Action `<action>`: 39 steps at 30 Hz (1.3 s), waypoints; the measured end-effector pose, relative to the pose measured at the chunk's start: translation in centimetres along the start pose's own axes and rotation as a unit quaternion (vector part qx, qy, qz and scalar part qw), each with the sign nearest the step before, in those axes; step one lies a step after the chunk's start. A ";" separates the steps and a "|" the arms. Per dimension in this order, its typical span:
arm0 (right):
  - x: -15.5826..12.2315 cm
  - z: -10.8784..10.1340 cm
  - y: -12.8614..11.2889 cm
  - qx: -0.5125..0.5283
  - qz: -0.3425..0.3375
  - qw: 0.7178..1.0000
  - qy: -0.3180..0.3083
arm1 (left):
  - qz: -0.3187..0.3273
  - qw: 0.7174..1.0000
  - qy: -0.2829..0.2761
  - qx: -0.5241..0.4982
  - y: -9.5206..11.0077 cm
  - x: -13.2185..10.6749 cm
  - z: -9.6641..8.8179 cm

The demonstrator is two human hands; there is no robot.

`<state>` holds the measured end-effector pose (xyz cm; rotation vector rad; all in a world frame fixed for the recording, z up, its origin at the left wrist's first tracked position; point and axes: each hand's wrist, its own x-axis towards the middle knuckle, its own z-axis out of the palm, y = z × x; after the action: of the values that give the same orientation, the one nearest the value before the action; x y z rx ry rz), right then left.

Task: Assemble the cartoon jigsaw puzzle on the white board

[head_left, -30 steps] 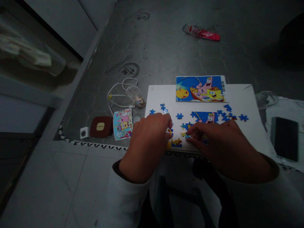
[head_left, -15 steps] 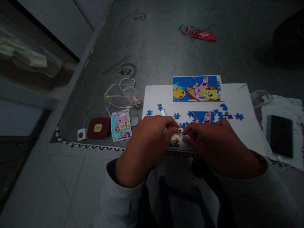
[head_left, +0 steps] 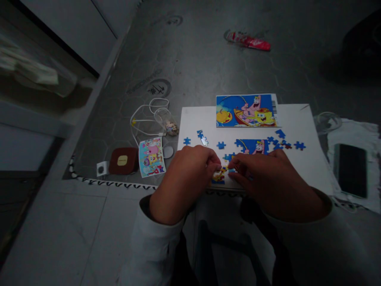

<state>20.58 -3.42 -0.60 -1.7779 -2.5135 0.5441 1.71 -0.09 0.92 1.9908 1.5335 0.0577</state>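
No words can be read clearly here. A black-striped barcode (head_left: 275,111) runs down the right edge of a glossy blue cartoon picture card (head_left: 245,111), its digits too small to make out. A cream oblong label (head_left: 122,160) sits on a rounded dark-brown case (head_left: 115,167), its lettering blurred. A dark circular mark (head_left: 156,88) on the grey hexagon-patterned floor (head_left: 208,59) shows characters too dim to read.

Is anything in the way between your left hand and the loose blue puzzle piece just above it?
Nothing visible is in the way: only bare white board lies between the left hand and the loose blue puzzle piece.
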 end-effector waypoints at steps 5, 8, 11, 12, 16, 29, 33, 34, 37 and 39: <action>-0.1 0.0 0.1 -0.007 -0.003 1.000 0.002 | -0.005 1.000 -0.006 0.006 0.0 0.1 0.1; 0.0 0.0 0.0 -0.013 0.011 1.000 -0.010 | -0.010 1.000 -0.006 0.010 0.0 0.0 0.1; 0.1 0.1 0.0 -0.011 0.009 1.000 0.005 | -0.008 1.000 0.002 0.015 0.0 -0.2 -0.2; 0.1 0.2 0.0 -0.011 0.006 1.000 0.013 | -0.010 1.000 0.007 0.018 -0.1 -0.3 -0.4; 0.0 0.7 0.2 -0.012 -0.003 0.999 0.035 | -0.050 0.997 0.032 0.041 -0.4 -0.8 -1.6; 0.2 0.6 0.1 -0.013 -0.009 0.999 0.028 | -0.101 0.990 0.028 0.094 -0.8 -2.4 -2.7; 0.2 0.5 0.1 0.005 -0.012 0.999 0.052 | -0.092 0.989 0.024 0.111 -0.6 -2.2 -2.5; 0.3 0.4 0.1 0.013 -0.015 0.998 0.063 | -0.092 0.989 0.025 0.113 -0.6 -2.1 -2.4; 0.5 0.2 0.0 0.047 -0.020 0.995 0.087 | -0.091 0.989 0.026 0.112 -0.8 -2.1 -2.2; 0.6 0.1 -0.2 0.069 -0.018 0.993 0.092 | -0.086 0.990 0.026 0.109 -1.0 -2.0 -2.0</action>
<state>20.19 -2.95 -0.70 -1.6496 -2.3204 0.5135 -0.60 -0.85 2.73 2.0263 1.8053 -0.1339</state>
